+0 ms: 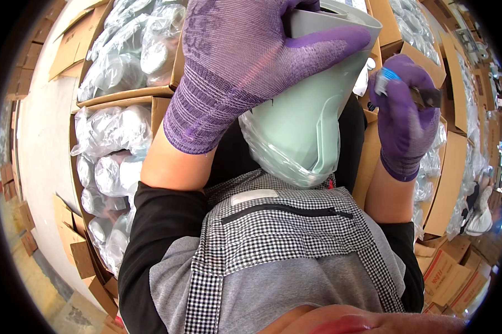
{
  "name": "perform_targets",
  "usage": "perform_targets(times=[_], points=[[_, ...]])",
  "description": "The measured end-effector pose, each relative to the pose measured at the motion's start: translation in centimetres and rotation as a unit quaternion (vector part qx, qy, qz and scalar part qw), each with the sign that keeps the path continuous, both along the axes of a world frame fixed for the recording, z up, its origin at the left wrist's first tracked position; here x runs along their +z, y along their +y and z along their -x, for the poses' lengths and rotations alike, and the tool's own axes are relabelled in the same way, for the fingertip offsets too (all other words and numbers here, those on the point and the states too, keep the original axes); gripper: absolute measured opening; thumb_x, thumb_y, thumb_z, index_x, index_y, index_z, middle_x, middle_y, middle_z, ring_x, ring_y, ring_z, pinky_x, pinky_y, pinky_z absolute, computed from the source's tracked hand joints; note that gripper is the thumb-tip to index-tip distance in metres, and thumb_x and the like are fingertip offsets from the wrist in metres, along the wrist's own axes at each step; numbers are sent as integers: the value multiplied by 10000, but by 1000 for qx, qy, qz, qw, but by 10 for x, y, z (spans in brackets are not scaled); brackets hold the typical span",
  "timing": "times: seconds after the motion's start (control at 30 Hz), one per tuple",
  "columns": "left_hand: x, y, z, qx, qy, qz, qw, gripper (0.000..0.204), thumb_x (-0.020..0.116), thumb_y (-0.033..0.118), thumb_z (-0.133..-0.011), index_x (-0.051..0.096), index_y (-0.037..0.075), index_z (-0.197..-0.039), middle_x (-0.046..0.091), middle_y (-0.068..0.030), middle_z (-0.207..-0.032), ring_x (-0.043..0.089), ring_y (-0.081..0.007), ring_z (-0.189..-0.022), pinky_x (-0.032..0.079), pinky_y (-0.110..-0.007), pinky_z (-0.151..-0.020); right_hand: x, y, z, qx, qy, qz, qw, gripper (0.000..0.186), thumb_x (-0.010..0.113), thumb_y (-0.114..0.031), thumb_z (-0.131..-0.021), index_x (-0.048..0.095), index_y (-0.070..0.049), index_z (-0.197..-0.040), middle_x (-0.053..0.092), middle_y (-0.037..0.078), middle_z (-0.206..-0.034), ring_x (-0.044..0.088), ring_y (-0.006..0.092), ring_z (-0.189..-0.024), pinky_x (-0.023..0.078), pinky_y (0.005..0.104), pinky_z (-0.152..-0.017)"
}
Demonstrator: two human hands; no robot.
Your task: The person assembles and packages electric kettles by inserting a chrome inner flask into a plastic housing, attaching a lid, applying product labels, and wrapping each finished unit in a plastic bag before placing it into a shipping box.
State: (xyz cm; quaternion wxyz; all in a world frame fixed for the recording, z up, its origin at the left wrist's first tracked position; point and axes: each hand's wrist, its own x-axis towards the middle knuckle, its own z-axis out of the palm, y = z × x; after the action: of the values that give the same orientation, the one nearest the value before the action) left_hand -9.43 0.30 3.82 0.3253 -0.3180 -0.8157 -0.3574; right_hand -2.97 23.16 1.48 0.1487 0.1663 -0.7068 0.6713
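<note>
My left hand [251, 50], in a purple glove, grips a mint-green pitcher-like vessel [301, 125] by its grey rim [340, 23], thumb across the outside. A handle-like loop [323, 133] runs along its side. A clear plastic bag [270, 153] wraps the lower end, which points toward my apron. To the right, apart from the vessel, my gloved right hand [407, 119] is closed around a small tool [426, 98] with a dark end on one side and a blue and clear end on the other. Motion blur hides the tool's exact kind.
Open cardboard boxes [156, 119] stand left and right of me, packed with plastic-wrapped pale vessels [114, 175]. More boxes lie at the lower right [448, 278]. A checked apron [284, 234] covers my front. Pale floor [42, 122] shows beyond the left boxes.
</note>
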Motion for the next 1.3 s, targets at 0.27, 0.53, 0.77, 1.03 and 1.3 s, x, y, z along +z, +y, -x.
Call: perform_targets(times=[0.27,0.53,0.77,1.03,1.3], points=[[2,18,-12,47,-35,-51,997,369,885,315,-653,678,32,-767,538,-54,-702,518,-173,-621,408,-308,-564,-44,131,47,25,-150,-59,987,283,646,-288,-941,652,-21,-1033,610,64,-942,511,122,-741,439,260,-690],[-13,8,-5,-9,-91,-58,994,264,763,141,-771,744,-21,-978,652,-91,-898,621,-178,-799,474,-278,-718,-221,231,122,-23,-319,-795,515,300,644,-253,-899,745,-50,-1096,737,197,-1022,719,282,-979,553,380,-850],[-19,2,1,-18,-67,-32,997,242,671,125,-871,705,-51,-1033,655,-113,-915,635,-204,-834,488,-301,-766,-198,206,121,-162,-199,-885,389,315,640,-269,-922,733,-54,-1132,740,165,-1038,722,298,-987,561,397,-779],[-2,-28,59,-259,-215,-53,940,477,540,367,-970,671,-80,-1073,546,-54,-813,534,-148,-741,430,-265,-679,-161,293,185,-182,-258,-471,824,620,724,-503,-853,650,10,-1193,723,160,-1046,694,259,-951,550,361,-812],[-76,105,214,-215,-455,-5,864,324,615,261,-974,705,64,-1215,672,-1,-1048,572,-104,-924,461,-276,-923,-230,232,281,-174,-483,-334,791,574,749,-478,-861,678,-8,-1184,726,104,-943,689,179,-737,558,307,-724]])
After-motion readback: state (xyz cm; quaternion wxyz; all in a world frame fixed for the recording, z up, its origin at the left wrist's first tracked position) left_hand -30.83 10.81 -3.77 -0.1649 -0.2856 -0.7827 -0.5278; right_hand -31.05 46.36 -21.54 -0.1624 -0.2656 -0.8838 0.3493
